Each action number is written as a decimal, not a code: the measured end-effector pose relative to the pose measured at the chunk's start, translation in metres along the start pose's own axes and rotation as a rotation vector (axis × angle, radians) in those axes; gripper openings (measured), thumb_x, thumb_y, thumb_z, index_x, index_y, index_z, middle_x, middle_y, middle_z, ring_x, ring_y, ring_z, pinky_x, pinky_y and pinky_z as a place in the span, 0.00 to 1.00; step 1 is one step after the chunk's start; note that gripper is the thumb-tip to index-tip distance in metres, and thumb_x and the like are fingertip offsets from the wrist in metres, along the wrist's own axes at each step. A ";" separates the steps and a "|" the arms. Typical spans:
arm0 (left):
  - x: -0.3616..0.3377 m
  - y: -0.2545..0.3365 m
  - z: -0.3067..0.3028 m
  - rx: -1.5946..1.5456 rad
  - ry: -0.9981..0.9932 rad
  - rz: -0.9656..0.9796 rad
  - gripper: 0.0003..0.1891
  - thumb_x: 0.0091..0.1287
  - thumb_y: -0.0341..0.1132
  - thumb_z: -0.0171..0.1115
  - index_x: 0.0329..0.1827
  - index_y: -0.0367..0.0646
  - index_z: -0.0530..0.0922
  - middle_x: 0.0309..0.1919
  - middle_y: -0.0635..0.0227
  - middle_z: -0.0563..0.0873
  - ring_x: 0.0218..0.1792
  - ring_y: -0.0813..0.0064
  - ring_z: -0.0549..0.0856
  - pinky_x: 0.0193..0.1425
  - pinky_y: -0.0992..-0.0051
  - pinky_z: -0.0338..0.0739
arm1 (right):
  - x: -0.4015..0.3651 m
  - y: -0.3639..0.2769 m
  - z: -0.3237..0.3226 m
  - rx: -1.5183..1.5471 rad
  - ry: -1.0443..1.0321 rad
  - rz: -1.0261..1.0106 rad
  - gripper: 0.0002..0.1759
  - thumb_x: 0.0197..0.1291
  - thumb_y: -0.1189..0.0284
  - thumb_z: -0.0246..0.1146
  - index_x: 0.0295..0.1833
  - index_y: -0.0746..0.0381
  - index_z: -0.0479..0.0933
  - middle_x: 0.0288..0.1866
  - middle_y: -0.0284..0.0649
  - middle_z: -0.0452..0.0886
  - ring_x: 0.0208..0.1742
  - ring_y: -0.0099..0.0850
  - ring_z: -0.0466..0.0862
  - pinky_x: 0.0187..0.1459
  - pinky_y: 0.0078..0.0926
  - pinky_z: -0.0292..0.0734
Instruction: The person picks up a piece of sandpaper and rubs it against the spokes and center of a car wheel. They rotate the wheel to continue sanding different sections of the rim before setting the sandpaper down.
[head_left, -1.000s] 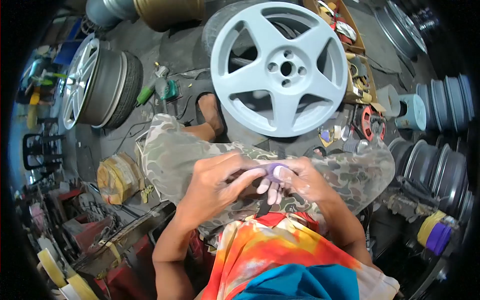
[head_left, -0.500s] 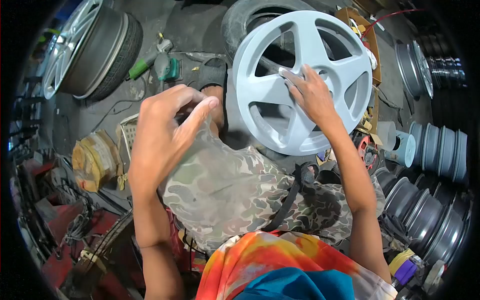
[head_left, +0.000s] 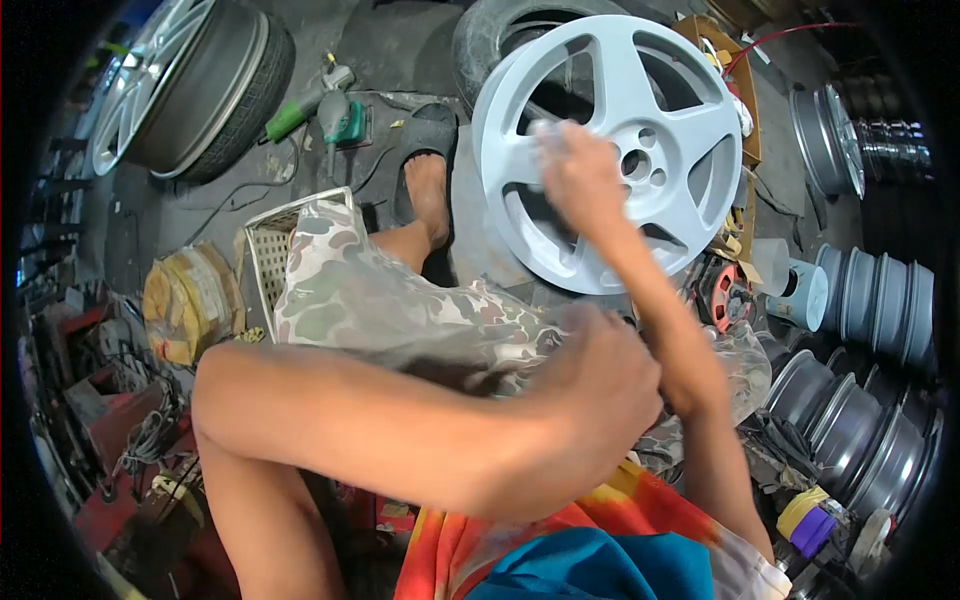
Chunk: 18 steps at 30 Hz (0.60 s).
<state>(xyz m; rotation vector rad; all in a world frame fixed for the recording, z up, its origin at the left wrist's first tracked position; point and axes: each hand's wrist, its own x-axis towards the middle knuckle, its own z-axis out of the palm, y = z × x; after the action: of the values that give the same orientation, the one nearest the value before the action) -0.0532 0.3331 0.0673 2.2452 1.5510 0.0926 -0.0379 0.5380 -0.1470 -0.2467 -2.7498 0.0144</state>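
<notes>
A pale grey five-spoke wheel rim (head_left: 700, 128) leans in front of me with its face up. My right hand (head_left: 585, 185) is over its left spokes, smeared by motion. Its fingers are closed on a small whitish piece (head_left: 545, 135) too blurred to name. My left hand (head_left: 605, 385) is curled like a fist beside my right forearm, over my camouflage trousers (head_left: 420, 315). It is also blurred, and whatever its fingers may hold is hidden.
Behind the rim lies a tyre (head_left: 480, 50). A green power tool (head_left: 290, 118) with a cord, a white plastic basket (head_left: 265, 260) and a yellow wrapped roll (head_left: 190, 300) are to the left. Stacked rims (head_left: 850, 430) and a light-blue bucket (head_left: 805, 295) stand right.
My left hand has swung right and down, from above my left knee to beside my right forearm. My right hand has shifted slightly left on the rim, uncovering its hub.
</notes>
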 end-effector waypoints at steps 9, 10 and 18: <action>0.015 -0.058 0.054 -0.212 0.237 0.047 0.08 0.57 0.35 0.65 0.37 0.41 0.81 0.34 0.61 0.81 0.36 0.62 0.80 0.40 0.62 0.69 | 0.008 0.012 -0.014 -0.013 -0.110 0.165 0.16 0.71 0.64 0.62 0.55 0.63 0.85 0.46 0.49 0.80 0.49 0.45 0.81 0.49 0.49 0.74; 0.012 -0.063 0.056 -0.186 0.203 0.026 0.08 0.57 0.35 0.64 0.36 0.41 0.79 0.33 0.61 0.80 0.36 0.61 0.80 0.41 0.62 0.70 | 0.015 0.007 -0.012 0.036 -0.222 0.243 0.16 0.72 0.63 0.61 0.52 0.63 0.85 0.45 0.50 0.80 0.49 0.47 0.82 0.49 0.51 0.74; 0.019 -0.049 0.067 -0.097 0.553 0.195 0.09 0.52 0.34 0.67 0.32 0.39 0.81 0.28 0.59 0.81 0.33 0.61 0.83 0.37 0.64 0.73 | 0.034 -0.040 -0.002 0.093 -0.098 0.173 0.20 0.75 0.61 0.58 0.39 0.66 0.86 0.36 0.55 0.81 0.46 0.52 0.83 0.51 0.51 0.74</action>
<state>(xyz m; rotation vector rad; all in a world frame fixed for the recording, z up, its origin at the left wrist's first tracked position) -0.0700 0.3450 -0.0152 2.4069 1.5213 0.8892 -0.0750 0.5048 -0.1313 -0.4688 -2.8061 0.2046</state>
